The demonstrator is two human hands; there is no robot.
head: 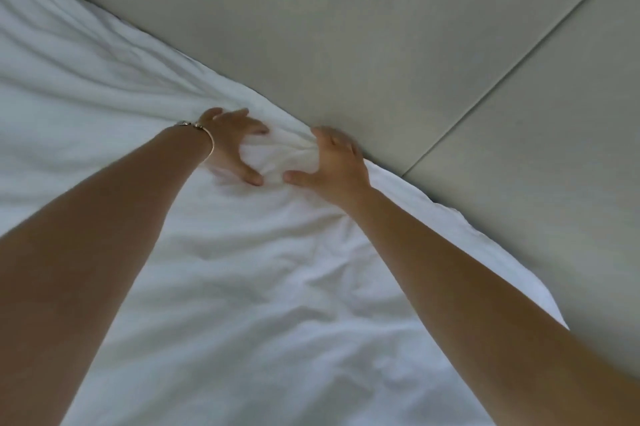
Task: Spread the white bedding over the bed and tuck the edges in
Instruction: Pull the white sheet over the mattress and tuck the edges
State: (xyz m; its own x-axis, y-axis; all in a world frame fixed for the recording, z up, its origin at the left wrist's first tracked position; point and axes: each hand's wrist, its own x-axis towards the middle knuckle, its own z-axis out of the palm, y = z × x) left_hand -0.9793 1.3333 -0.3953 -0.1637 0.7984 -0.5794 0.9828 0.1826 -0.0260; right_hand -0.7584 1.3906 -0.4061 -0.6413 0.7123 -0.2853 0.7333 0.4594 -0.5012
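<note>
Against the padded panel (398, 44), at the bed's far edge, I logged the white bedding (242, 287): spread across the mattress, wrinkled, its border lying along the panel's base. Left hand (232, 145), bracelet (204, 134) at the wrist: fingers curled into a bunched fold, gripping it. Right hand (336, 162): likewise clutching the same gather, fingertips hard against the panel, by my reading to feed the edge down into the gap. Obstruction noted: the panel itself, tight to the mattress, leaving little room. A seam (519, 72) crossed the upholstery. Tuck judged unfinished here.
</note>
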